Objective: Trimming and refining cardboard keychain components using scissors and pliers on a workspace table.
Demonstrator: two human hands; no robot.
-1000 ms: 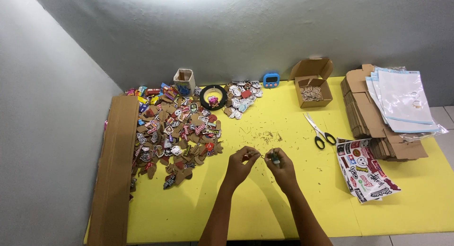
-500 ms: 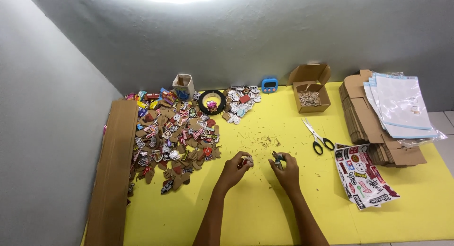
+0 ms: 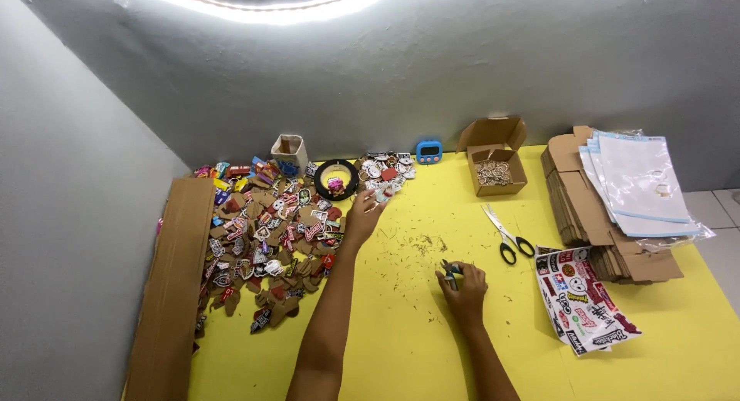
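Head view, yellow tabletop.

Our left hand was stretched out toward the upper middle of the frame, fingers loosely curled over the near edge of a small heap of white and red cut-out stickers. It seemed to pinch one small piece there, though we could not tell for certain.

Our right hand rested low in the centre of the frame, closed around a small dark blue-handled tool whose tip poked out to the left of the fingers.

Left of the left hand lay a broad spread of brown-backed, multicoloured sticker cut-outs, with a long flat strip of brown cardboard beside it at the left edge. A black roll of tape sat just beside the white heap.

Fine brown scraps were scattered between the two hands.

Right of centre lay black-handled scissors, and below them, lower right, a printed sticker sheet. An open small cardboard box stood near the top.
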